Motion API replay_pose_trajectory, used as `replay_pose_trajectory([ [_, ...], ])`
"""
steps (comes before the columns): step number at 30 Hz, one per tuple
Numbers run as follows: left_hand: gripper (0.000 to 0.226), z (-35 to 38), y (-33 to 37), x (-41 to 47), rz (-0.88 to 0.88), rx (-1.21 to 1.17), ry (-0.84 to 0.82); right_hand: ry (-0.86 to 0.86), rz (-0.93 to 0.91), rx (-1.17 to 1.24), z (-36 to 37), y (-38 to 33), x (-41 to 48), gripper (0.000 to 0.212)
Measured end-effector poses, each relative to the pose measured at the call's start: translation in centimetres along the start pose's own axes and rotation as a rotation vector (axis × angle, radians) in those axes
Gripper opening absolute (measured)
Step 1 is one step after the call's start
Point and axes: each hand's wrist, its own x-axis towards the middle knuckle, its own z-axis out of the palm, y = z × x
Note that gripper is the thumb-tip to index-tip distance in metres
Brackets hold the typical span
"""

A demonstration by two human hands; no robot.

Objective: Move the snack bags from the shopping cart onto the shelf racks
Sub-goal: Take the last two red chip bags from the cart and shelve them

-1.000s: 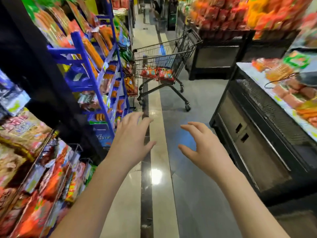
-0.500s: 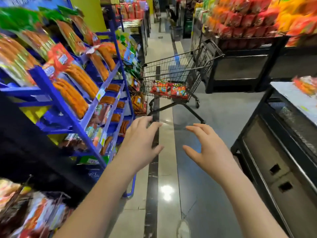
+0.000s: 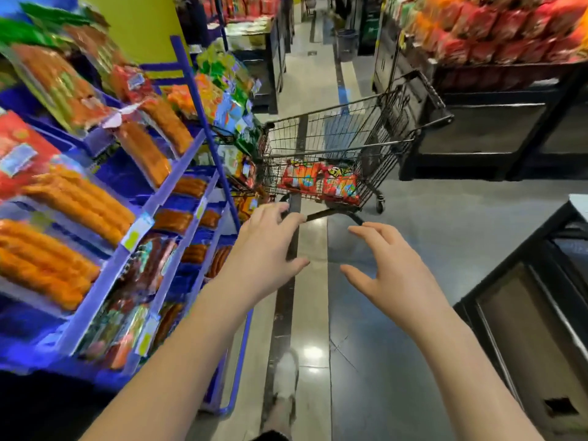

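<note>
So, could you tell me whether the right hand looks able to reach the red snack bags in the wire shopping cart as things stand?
Probably not yet. The right hand is open and empty, and the red snack bags lie low in the wire shopping cart, further down the aisle. The floor between looks free, so stepping closer should do it.

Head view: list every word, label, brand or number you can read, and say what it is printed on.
None can be read.
Snack bags in the shopping cart: bold print, too blurred.
Yellow price tags on the blue shelf rack: too small.
Packets on the racks and red bags on the far stand: blurred.
</note>
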Motion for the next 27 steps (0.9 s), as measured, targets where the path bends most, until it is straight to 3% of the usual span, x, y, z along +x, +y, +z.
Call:
replay_pose_trajectory([
  [14,0.078,1.9,-10.6,31.0,0.149,-0.019,-0.052,0.064,0.088,0.029,4.6,6.5,30.2,0.06],
  [27,0.078,5.9,-16.4,49.9,0.109,-0.05,-0.173,-0.035,0.142,0.006,6.9,14.2,49.2,0.065],
])
